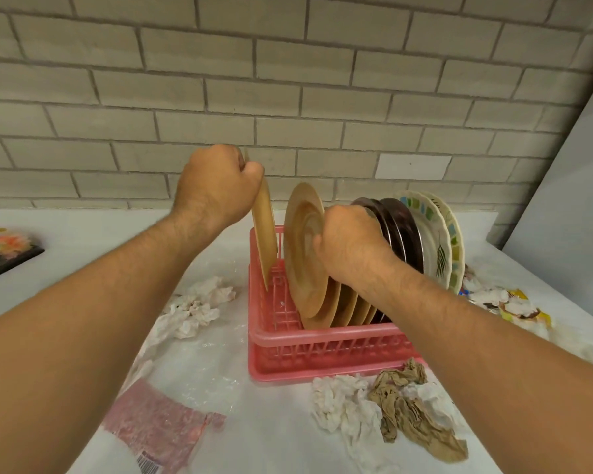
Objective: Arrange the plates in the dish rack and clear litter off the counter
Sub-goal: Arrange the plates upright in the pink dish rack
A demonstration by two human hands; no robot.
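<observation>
A pink plastic dish rack stands on the white counter. My left hand grips the top rim of a tan plate held upright at the rack's left end. My right hand grips the rims of the standing plates in the middle. Several tan plates lean in a row, then dark brown plates, then two patterned white plates at the right end. Crumpled white tissue lies left of the rack, and more tissue with a brown crumpled rag lies in front.
A pink plastic wrapper with a barcode lies at front left. Wrappers and paper scraps sit right of the rack. A dark patterned tray is at the far left. A brick wall rises behind, and a white panel stands to the right.
</observation>
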